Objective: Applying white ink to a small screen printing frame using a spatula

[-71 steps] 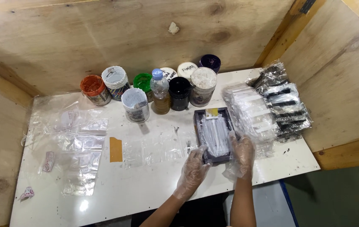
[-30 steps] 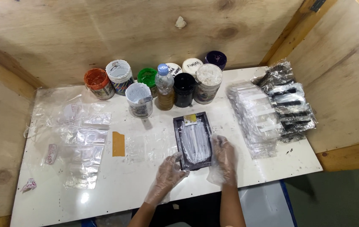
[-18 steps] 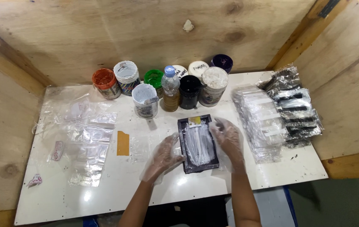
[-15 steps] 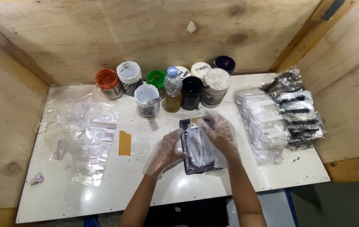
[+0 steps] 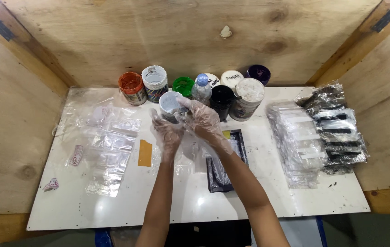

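Both my hands wear thin clear plastic gloves and meet at a pale open jar [image 5: 170, 101] in front of the jar row. My right hand [image 5: 203, 122] reaches across from the right, and its fingers close around the jar's right side and rim. My left hand [image 5: 166, 132] is just below and left of the jar, fingers apart, with the fingertips against its lower side. Behind my right forearm lies a black rectangular tray [image 5: 218, 176] with clear plastic on it, partly hidden by the arm.
Several paint jars [image 5: 132, 88] and a small bottle [image 5: 201, 89] line the back wall. Clear bags [image 5: 111, 151] and an orange card [image 5: 145, 153] lie at left. Stacked packets [image 5: 302, 144], some dark [image 5: 339, 130], sit at right. Plywood walls enclose the white table [image 5: 268, 201].
Both hands have left the black tray and moved up and left to the pale jar. The tray now lies flat on the table.
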